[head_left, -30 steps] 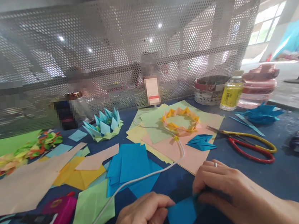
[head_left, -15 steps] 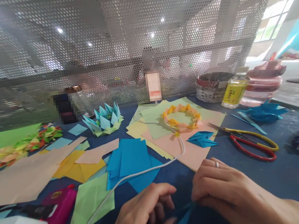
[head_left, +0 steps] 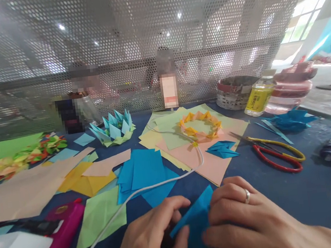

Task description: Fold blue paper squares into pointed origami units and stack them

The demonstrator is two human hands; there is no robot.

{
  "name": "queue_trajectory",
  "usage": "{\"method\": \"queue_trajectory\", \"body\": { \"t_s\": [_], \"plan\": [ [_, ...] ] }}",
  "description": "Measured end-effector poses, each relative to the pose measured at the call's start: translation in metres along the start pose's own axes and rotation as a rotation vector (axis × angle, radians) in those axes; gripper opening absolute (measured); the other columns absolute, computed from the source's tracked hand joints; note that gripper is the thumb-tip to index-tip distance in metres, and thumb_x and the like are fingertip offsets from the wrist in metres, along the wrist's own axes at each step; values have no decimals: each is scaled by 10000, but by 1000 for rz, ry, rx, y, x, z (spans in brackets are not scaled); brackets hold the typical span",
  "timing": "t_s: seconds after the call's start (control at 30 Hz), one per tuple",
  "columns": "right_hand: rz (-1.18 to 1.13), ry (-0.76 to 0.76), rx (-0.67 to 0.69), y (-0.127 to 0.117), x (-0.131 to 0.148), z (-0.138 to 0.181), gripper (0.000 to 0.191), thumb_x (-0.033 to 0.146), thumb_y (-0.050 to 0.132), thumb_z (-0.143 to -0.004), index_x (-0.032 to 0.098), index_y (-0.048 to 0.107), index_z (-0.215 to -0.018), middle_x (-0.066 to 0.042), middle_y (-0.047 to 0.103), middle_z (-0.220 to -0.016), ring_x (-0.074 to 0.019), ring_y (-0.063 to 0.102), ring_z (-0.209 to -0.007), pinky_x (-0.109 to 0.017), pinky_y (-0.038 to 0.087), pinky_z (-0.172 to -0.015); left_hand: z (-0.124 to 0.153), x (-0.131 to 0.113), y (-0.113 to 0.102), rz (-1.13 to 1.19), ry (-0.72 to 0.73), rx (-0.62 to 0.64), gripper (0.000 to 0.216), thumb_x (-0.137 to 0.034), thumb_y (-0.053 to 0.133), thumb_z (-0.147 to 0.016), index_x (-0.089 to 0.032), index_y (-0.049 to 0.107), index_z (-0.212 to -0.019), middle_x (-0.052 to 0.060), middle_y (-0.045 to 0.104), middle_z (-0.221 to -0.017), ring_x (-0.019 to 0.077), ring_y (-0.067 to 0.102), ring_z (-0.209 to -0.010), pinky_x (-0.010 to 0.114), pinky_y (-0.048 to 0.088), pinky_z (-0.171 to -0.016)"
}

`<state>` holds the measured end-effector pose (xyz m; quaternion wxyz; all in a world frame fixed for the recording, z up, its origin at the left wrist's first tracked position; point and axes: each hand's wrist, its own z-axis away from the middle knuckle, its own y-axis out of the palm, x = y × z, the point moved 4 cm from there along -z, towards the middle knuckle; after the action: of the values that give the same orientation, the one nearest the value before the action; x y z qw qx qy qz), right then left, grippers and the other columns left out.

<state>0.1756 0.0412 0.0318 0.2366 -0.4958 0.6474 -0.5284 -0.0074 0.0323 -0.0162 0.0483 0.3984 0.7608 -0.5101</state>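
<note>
A folded blue paper piece stands between my two hands at the bottom middle, its point turned upward. My left hand pinches its left side with curled fingers and thumb. My right hand, a ring on one finger, closes over its right side. Just beyond lie a stack of blue paper squares and a white cable.
On the dark blue table lie red-and-yellow scissors, a small blue folded piece, a yellow-orange paper ring on pastel sheets, a blue-green paper flower, a yellow bottle, a woven basket and a pink device. A perforated metal screen closes the back.
The blue paper has been lifted and turned so its point now stands up between my hands. Both hands shifted closer together; the view tilted slightly.
</note>
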Motion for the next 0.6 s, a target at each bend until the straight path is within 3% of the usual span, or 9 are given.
{"method": "queue_trajectory", "body": {
  "t_s": [0.2,0.3,0.47,0.6],
  "plan": [
    [18,9,-6,5,-6,6,259,95,465,-926,268,645,-998,-39,731,-995,-208,626,-914,-352,464,-879,1,2,-2,-33,-7,14,359,-172,529,-868,-334,457,-1180,-107,676,-801,66,673,-630,138,530,-595],
    [53,37,14,6,-7,4,275,80,436,-922,268,636,-911,-45,727,-969,-211,632,-915,-356,473,-871,1,1,-2,-59,8,-1,379,-163,558,-856,-334,491,-1187,-88,715,-902,95,704,-728,182,556,-676],
    [46,125,39,8,-12,1,242,73,490,-880,266,629,-834,-34,707,-906,-210,641,-878,-351,496,-817,0,-1,-2,-27,94,52,197,-108,515,-878,-272,606,-938,-51,649,-763,124,655,-703,223,524,-619],
    [28,134,64,10,-15,0,237,56,543,-824,250,645,-915,-36,704,-909,-217,641,-879,-368,500,-858,-1,2,0,25,58,114,179,-105,534,-870,-256,621,-910,-47,633,-755,113,633,-714,212,509,-632]
  ]
}}
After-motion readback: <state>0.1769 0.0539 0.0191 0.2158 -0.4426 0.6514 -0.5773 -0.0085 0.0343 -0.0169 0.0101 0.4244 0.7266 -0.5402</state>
